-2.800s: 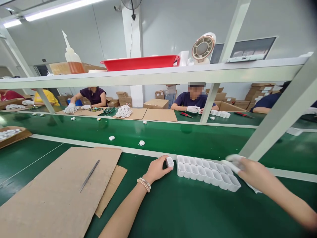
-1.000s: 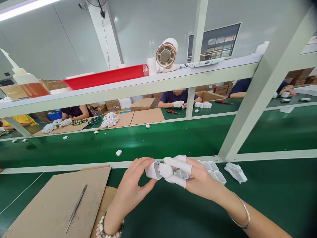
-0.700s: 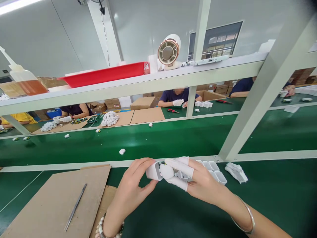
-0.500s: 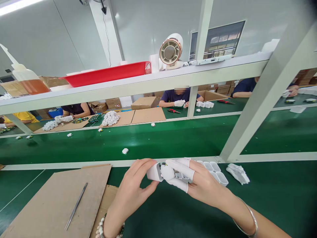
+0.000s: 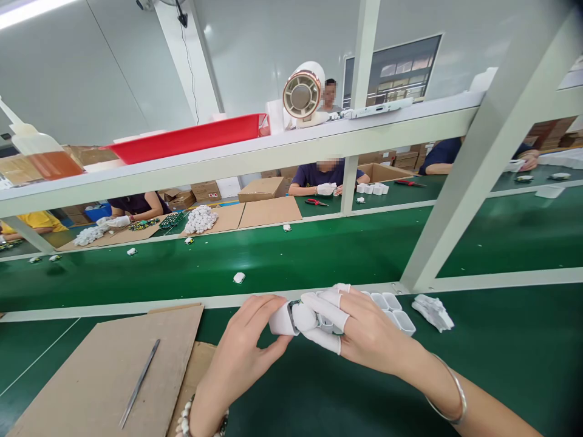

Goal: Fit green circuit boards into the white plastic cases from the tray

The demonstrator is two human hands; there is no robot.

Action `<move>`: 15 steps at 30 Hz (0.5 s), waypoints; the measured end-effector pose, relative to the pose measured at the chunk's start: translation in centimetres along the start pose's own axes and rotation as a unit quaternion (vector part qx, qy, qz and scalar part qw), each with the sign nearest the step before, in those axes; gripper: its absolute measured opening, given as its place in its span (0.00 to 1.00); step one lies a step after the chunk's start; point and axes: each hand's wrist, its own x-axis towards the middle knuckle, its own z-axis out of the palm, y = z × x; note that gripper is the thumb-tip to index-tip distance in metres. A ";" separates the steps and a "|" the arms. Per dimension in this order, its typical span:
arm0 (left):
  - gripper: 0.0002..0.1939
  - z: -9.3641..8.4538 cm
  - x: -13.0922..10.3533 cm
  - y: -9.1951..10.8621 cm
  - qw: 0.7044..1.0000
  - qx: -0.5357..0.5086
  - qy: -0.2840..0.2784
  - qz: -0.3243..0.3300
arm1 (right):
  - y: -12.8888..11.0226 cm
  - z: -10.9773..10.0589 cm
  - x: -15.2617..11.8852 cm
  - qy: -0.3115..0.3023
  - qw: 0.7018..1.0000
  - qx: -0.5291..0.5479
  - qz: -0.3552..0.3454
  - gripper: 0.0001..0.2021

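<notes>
Between its thumb and fingers, my left hand [image 5: 241, 349] grips a white plastic housing [image 5: 279, 320] lying sideways, its open end facing right. My right hand [image 5: 364, 325], with white finger cots on several fingers, pinches a white rounded piece with a small green circuit board [image 5: 304, 317] at that open end. The board's edge appears to be at the mouth of the housing; how deep it sits is hidden. Partly behind my right hand stand several open white housings [image 5: 403, 323] in rows. To their right lies a crumpled white cloth-like item [image 5: 432, 312].
Tweezers [image 5: 140, 383] lie on a cardboard sheet [image 5: 77, 370] at left. Beyond the pale rail runs a green conveyor belt [image 5: 191, 273] carrying small white pieces [image 5: 239, 277]. A slanted post [image 5: 478, 152] and overhead shelf [image 5: 204, 152] stand ahead. Co-workers sit across.
The white pieces on the belt have moved right. My view has shifted slightly. Both hands keep their grips, and the rounded piece remains at the housing's mouth.
</notes>
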 end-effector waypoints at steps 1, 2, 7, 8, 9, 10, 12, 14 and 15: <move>0.19 0.0 0.0 0.0 1.000 -0.002 -0.001 -0.001 | 0.0 0.0 -0.1 -0.002 1.000 -0.003 -0.001 0.19; 0.19 -0.1 0.0 0.0 1.000 -0.003 -0.002 -0.003 | 0.0 -0.1 -0.1 -0.005 1.000 -0.004 -0.002 0.19; 0.18 -0.4 0.0 0.4 1.000 -0.009 0.001 -0.011 | 0.3 -0.3 -0.5 -0.024 0.999 0.036 0.009 0.19; 0.18 -0.4 0.1 0.5 1.000 -0.010 0.003 -0.015 | 0.3 -0.4 -0.5 -0.024 0.999 0.043 0.012 0.19; 0.18 -0.4 0.1 0.6 1.000 -0.010 0.004 -0.019 | 0.3 -0.4 -0.5 -0.021 0.999 0.047 0.013 0.19; 0.18 -0.4 0.1 0.7 1.000 -0.010 0.006 -0.024 | 0.3 -0.5 -0.5 -0.018 0.998 0.051 0.013 0.19; 0.18 -0.3 0.2 0.8 0.999 -0.011 0.008 -0.030 | 0.3 -0.5 -0.5 -0.013 0.998 0.054 0.012 0.19; 0.18 -0.2 0.2 0.9 0.999 -0.010 0.010 -0.029 | 0.3 -0.6 -0.4 -0.013 0.998 0.054 0.014 0.19; 0.18 -0.2 0.2 0.9 1.000 -0.009 0.013 -0.026 | 0.3 -0.6 -0.4 -0.015 0.998 0.054 0.016 0.18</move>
